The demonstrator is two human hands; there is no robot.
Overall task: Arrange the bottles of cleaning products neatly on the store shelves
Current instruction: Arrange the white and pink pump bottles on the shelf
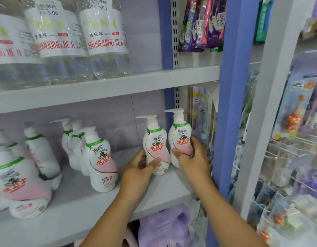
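Grey metal shelving [104, 202] with blue uprights fills the view, a store aisle seen from close in. Nearest, below the lower shelf's right end, a soft lilac plastic bag [165, 227] sits tucked underneath. At the near left of the lower shelf a white and pink pump bottle with a green collar [22, 182] stands blurred and leaning, with more of the same kind behind it, one of them tipped toward the right. Toward the middle stands another upright white and pink pump bottle [102, 164], apart from the pair further right. There the left hand [138, 168] grips the lower body of a white and pink pump bottle [155, 139], thumb curled across its front and fingers wrapped behind. Just beside it, the right hand [195, 157] clasps the rightmost pump bottle [180, 134], thumb on the front and fingers round its right side; both bottles stand upright near the shelf's right end. On the upper shelf, further back, large clear plastic bottles with white labels [104, 38] stand in a row. Far right, packaged toothbrushes [202, 24] hang in the neighbouring bay.
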